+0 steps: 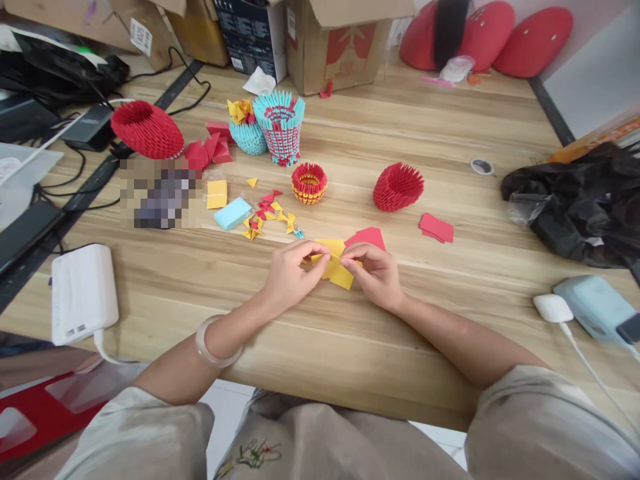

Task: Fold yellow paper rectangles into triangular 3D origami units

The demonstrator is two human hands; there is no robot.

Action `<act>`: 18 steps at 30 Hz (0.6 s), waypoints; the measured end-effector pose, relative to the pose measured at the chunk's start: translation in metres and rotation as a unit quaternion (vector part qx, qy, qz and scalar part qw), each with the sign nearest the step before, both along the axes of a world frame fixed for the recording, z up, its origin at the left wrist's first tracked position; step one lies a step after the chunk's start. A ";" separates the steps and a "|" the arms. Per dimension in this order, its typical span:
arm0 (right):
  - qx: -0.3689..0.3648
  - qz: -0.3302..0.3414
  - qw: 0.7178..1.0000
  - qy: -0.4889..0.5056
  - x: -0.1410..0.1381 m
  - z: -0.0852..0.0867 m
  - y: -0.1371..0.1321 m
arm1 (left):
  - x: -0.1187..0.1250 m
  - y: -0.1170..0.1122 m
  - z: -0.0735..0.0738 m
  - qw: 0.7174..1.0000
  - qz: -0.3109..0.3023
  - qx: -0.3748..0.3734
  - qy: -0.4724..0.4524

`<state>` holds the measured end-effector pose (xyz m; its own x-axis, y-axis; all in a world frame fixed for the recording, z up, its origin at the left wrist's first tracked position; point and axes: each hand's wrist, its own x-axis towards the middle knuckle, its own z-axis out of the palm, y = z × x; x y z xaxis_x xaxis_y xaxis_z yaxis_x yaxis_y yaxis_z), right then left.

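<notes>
Between the fingertips of my left hand (299, 270) and my right hand (373, 272) is a small piece of yellow paper, pinched from both sides. Flat under it lie more yellow paper pieces (341, 275), partly hidden by my fingers. Red paper (367, 236) rests just behind my right hand. Beyond my left hand are several folded yellow and red paper pieces (267, 213). A pack of light blue paper (233, 213) and a pack of yellow paper (217, 194) lie to their left.
Folded-paper vessels stand farther back: a red and yellow bowl (309, 184), a red one (398, 187), a blue and red one (281, 130). A red paper stack (437, 227) lies right. A white power bank (84, 294) sits left, a black bag (575, 200) right, cardboard boxes (345, 57) behind.
</notes>
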<state>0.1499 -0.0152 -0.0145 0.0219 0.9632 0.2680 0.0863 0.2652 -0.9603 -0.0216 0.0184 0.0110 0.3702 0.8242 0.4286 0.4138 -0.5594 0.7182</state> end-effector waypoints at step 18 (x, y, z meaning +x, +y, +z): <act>-0.018 0.049 0.994 0.094 0.001 -0.004 0.006 | 0.000 0.001 -0.002 0.995 -0.068 -0.020 -0.076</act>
